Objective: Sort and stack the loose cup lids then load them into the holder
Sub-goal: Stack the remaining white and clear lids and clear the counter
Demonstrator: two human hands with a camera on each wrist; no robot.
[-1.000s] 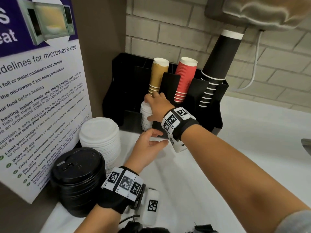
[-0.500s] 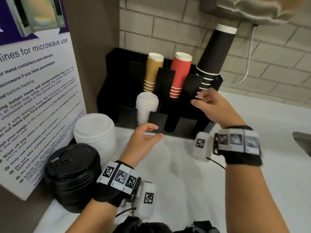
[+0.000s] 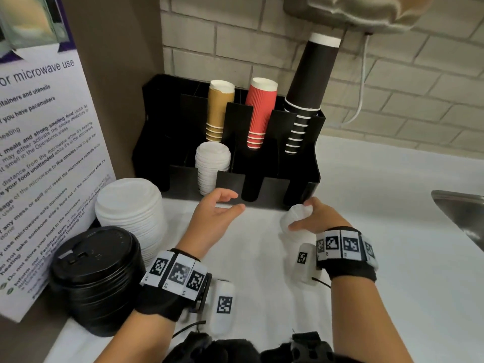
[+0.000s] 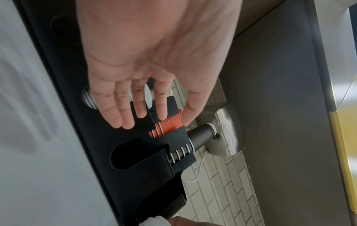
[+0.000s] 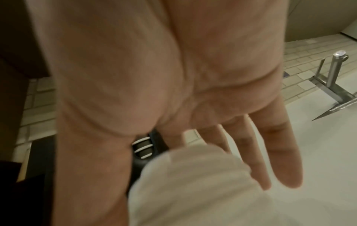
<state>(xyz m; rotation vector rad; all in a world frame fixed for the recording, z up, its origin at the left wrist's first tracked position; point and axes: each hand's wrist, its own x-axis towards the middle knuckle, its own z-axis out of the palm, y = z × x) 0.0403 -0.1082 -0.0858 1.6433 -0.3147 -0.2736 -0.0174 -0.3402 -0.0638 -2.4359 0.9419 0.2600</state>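
Note:
A black holder [image 3: 230,180] stands against the wall with a stack of small white lids [image 3: 212,166] in one front slot. On the counter to its left stand a stack of large white lids [image 3: 131,213] and a stack of black lids [image 3: 97,279]. My left hand [image 3: 235,201] hovers open in front of the holder [image 4: 125,145], with its fingers [image 4: 119,113] straight and holding nothing. My right hand [image 3: 301,216] grips a small stack of white lids [image 3: 293,218] at the holder's front right corner. In the right wrist view that stack [image 5: 193,183] is blurred between thumb and fingers.
Brown cups [image 3: 220,111], red cups [image 3: 262,111] and tall black cups [image 3: 311,74] fill the holder's back slots. A microwave notice board [image 3: 39,153] leans at the left. A metal sink [image 3: 461,208] lies at the right edge of the white counter [image 3: 379,231].
My right hand left the small lids in the holder slot, swung right and came down to the counter, where it now grips a small white lid stack. The left hand barely moved.

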